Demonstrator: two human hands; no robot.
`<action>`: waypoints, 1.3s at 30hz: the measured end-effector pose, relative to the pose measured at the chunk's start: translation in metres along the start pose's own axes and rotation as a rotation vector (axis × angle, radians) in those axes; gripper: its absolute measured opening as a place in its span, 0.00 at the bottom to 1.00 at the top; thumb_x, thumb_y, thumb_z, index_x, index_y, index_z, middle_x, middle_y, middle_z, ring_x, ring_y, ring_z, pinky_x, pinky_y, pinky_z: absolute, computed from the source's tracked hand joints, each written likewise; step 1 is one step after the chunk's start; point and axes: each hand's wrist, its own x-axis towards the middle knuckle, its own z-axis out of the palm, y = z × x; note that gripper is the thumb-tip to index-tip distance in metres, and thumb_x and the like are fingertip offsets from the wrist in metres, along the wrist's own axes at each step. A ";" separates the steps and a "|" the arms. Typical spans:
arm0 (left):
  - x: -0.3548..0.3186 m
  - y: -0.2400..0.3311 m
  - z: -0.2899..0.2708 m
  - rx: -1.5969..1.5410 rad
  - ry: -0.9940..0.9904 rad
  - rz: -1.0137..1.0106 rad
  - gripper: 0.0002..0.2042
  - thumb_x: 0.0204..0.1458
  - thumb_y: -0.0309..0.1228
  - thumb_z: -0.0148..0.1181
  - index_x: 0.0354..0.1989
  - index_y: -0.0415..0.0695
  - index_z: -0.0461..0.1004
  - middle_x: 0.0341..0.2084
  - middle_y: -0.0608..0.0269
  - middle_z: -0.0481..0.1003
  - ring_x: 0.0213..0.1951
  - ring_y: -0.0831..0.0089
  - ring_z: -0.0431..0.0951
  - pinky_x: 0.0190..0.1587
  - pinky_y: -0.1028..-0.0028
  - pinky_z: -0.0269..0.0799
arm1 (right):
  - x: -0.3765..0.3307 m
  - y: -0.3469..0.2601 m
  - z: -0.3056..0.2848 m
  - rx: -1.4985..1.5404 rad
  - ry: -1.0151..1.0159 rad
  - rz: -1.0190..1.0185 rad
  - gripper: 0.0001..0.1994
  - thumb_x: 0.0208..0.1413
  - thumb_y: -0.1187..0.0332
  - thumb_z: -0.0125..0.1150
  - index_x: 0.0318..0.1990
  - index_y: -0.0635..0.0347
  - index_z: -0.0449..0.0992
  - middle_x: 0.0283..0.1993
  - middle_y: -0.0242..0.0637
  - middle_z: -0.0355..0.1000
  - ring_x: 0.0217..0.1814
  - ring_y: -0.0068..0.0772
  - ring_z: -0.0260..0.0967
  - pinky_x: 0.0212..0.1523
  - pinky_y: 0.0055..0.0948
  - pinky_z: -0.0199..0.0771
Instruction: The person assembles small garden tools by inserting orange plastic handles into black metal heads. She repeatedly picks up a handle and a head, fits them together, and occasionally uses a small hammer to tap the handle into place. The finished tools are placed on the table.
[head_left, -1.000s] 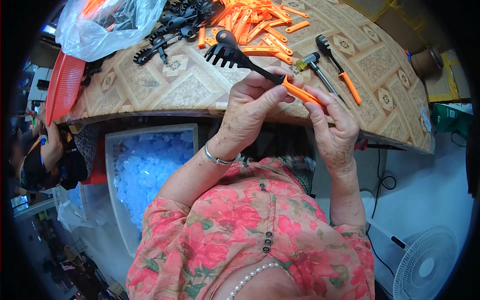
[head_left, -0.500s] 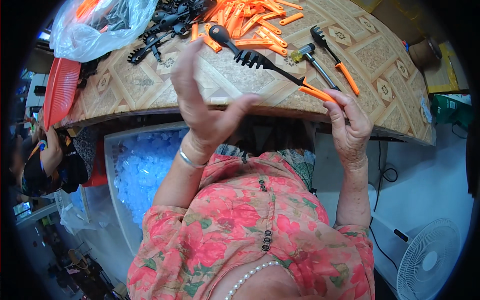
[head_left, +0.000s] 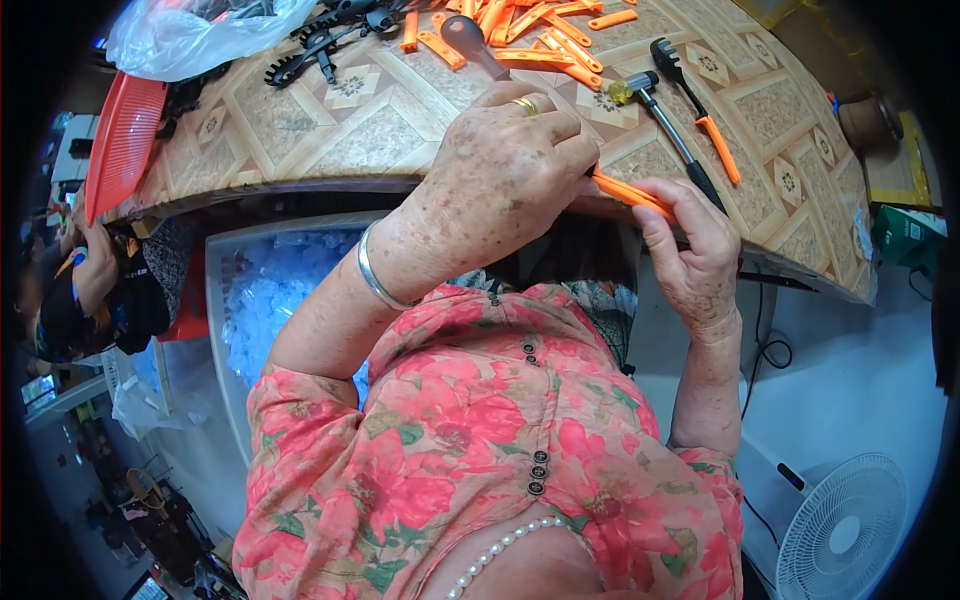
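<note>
My left hand (head_left: 515, 165) is closed around the black toothed part of a pasta server, and the hand hides most of it. Thumb and fingers of my right hand (head_left: 695, 245) pinch the orange handle (head_left: 630, 192) at the server's other end. Just beyond my left hand lies a dark spoon head (head_left: 465, 38), its lower part hidden behind the hand. To the right on the table rest a hammer (head_left: 662, 118) with a yellow-tipped head and another black pasta server (head_left: 675, 70) with an orange handle.
Loose orange handles (head_left: 535, 55) are heaped at the back. Black utensil heads (head_left: 318, 45) lie near a clear plastic bag (head_left: 200, 40). A red basket (head_left: 125, 140) leans at the left table edge. Below are a bin of bluish pieces (head_left: 275, 290) and a white fan (head_left: 845, 530).
My left hand has swung right and closed over the server's black toothed end, where before it was open in the air. The right hand stays on the orange handle.
</note>
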 end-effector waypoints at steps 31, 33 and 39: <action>-0.017 -0.011 0.017 -1.267 -0.590 -0.794 0.10 0.59 0.26 0.51 0.44 0.36 0.73 0.30 0.64 0.78 0.31 0.81 0.78 0.32 0.84 0.71 | 0.019 0.022 0.012 -0.273 -0.047 -0.478 0.13 0.44 0.72 0.61 0.40 0.50 0.80 0.36 0.26 0.75 0.42 0.29 0.71 0.59 0.39 0.61; -0.028 -0.005 0.028 -1.320 -0.502 -0.884 0.10 0.58 0.26 0.51 0.45 0.36 0.73 0.30 0.62 0.79 0.30 0.81 0.78 0.31 0.84 0.71 | 0.019 0.022 0.017 -0.260 -0.089 -0.422 0.12 0.44 0.71 0.62 0.39 0.48 0.80 0.39 0.25 0.74 0.45 0.30 0.70 0.61 0.39 0.59; -0.047 0.028 0.033 -1.445 -0.235 -1.174 0.10 0.57 0.24 0.51 0.46 0.34 0.72 0.33 0.55 0.78 0.30 0.78 0.79 0.32 0.81 0.76 | 0.011 0.028 0.031 -0.125 -0.200 -0.337 0.14 0.44 0.72 0.62 0.42 0.49 0.79 0.49 0.32 0.70 0.52 0.35 0.67 0.60 0.42 0.60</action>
